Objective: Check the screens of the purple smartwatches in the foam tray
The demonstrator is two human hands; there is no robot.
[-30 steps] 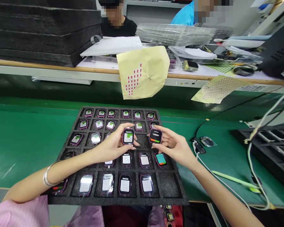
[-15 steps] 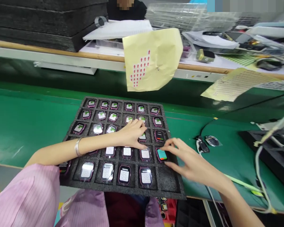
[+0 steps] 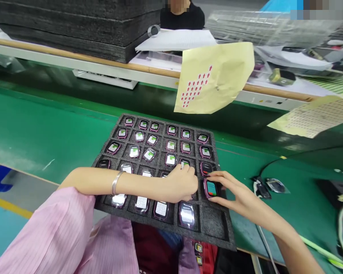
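Observation:
A black foam tray (image 3: 118, 213) lies at the bench's front edge, its compartments holding several purple-cased smartwatches with lit screens. At its right side my right hand (image 3: 237, 192) grips a smartwatch (image 3: 210, 188) with a teal screen, fingers at the top end and thumb at the bottom. That watch sits in its compartment. My left hand (image 3: 181, 183) is closed over the tray's middle, fingers curled, hiding what lies under it. Just above the right fingertips is a smartwatch with a dark screen (image 3: 206, 168). The front right compartment (image 3: 215, 222) holds no watch.
Behind the tray runs a shelf (image 3: 157, 72) with black foam blocks (image 3: 74, 30), papers and plastic trays. Yellow paper (image 3: 217, 80) hangs from its edge. Cables (image 3: 260, 186) and a bagged round item (image 3: 276, 185) lie to the right on the green bench (image 3: 45, 121). A person (image 3: 183, 17) is beyond.
The view has shifted, so the scene sits farther right. My left hand has drawn nearer to me and curled its fingers. My right hand stays at the teal-screen watch.

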